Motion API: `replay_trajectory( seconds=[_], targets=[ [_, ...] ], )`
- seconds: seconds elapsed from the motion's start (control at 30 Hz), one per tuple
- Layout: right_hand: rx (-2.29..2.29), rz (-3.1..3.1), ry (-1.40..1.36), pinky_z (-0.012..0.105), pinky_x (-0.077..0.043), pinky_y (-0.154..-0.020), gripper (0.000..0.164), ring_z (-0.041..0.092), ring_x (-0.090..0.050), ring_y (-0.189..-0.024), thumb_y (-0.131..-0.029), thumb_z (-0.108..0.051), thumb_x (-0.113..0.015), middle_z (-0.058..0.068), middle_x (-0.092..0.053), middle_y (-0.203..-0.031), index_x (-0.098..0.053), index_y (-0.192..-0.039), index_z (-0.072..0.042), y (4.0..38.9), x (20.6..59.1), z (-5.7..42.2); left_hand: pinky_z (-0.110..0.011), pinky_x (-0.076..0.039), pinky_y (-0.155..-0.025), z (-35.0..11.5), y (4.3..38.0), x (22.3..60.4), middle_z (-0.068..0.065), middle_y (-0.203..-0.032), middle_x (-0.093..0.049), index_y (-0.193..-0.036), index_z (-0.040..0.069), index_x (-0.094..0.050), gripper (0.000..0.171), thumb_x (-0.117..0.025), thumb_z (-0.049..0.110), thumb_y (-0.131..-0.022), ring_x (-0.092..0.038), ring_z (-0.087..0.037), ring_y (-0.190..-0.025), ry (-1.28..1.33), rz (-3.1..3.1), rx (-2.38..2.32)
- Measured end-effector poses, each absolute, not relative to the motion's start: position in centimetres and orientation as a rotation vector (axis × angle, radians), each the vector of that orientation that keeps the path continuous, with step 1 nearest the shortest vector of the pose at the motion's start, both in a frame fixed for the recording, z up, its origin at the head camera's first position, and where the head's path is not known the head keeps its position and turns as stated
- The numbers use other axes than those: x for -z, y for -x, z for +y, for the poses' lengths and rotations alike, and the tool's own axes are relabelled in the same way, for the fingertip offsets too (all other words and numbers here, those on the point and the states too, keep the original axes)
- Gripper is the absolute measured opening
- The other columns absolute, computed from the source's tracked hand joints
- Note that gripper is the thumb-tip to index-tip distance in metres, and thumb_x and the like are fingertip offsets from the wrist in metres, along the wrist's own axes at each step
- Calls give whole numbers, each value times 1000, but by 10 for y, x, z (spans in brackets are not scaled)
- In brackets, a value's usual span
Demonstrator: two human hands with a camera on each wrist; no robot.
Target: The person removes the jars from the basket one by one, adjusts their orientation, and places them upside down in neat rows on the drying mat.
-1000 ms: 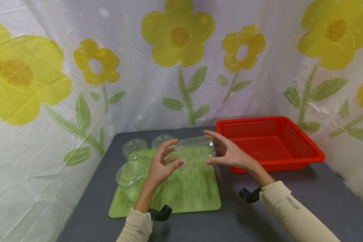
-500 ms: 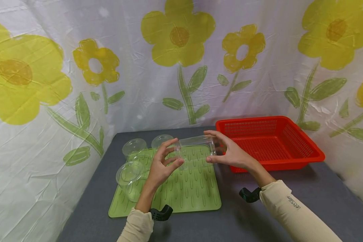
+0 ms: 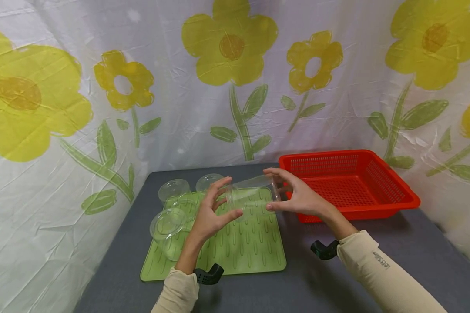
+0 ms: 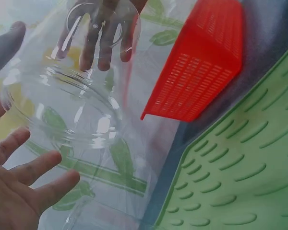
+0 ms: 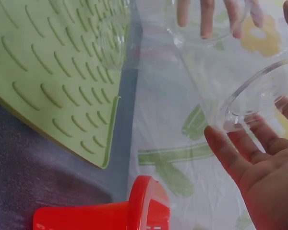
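Note:
A clear plastic cup is held on its side in the air above a green ridged mat, its left end slightly lower. My right hand grips its right end, fingertips above and thumb in front. At the ringed left end is my left hand, fingers spread around it. In the left wrist view, that hand's fingers lie extended close to the cup's rings, and the thumb stands apart from the wall. Several similar clear cups stand at the mat's left side.
A red perforated basket rests on the dark grey table at the back right. Behind the table hangs a white curtain printed with yellow flowers. Both wrists carry black cameras.
My left thumb has straightened and shifted right, and the left hand has spread wider. The cup has tilted slightly, left end down. My right hand has barely moved.

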State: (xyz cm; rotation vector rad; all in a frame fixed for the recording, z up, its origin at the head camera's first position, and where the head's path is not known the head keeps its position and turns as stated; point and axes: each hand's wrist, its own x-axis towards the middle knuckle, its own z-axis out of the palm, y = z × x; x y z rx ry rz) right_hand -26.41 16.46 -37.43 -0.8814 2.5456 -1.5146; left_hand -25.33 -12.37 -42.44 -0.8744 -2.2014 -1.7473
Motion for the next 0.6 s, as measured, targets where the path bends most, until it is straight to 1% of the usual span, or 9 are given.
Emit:
replay_trajectory(
  seconds=[0.07, 0.17, 0.27, 0.47, 0.6],
  targets=[
    [1445, 2601, 874, 57, -48, -106, 84, 29, -50, -133, -82, -32, -87, 0, -45, -154, -41, -152, -34, 262, 374, 164, -65, -41, -112, -122, 253, 423, -3, -162, -36, -154, 30, -43, 83, -86, 27, -84, -39, -39, -147, 880, -2238, 1653],
    [1351, 2663, 914, 56, -48, -105, 87, 25, -50, -131, -80, -34, -88, 0, -47, -150, -41, -153, -32, 260, 375, 162, -62, -41, -114, -119, 253, 419, -3, -162, -36, -155, 28, -44, 89, -90, 23, -79, -40, -32, -148, 885, -2289, 1539],
    [1286, 2690, 967, 53, -50, -102, 89, 22, -52, -126, -79, -37, -89, 0, -49, -146, -41, -154, -29, 259, 375, 160, -59, -40, -116, -116, 252, 415, -4, -162, -37, -155, 27, -43, 95, -93, 21, -75, -39, -29, -148, 889, -2347, 1447],
    [1190, 2730, 1029, 52, -51, -98, 92, 22, -53, -122, -76, -39, -90, 1, -52, -143, -43, -153, -25, 258, 375, 156, -60, -42, -113, -108, 250, 412, -5, -161, -38, -157, 25, -41, 102, -95, 31, -71, -37, -31, -150, 896, -2479, 1286],
    [1114, 2765, 1061, 55, -50, -102, 93, 25, -52, -125, -74, -38, -92, 3, -53, -140, -44, -153, -22, 257, 373, 155, -60, -45, -110, -104, 248, 412, -3, -162, -37, -158, 23, -39, 106, -95, 39, -70, -39, -32, -149, 907, -2563, 1194]
  ],
)
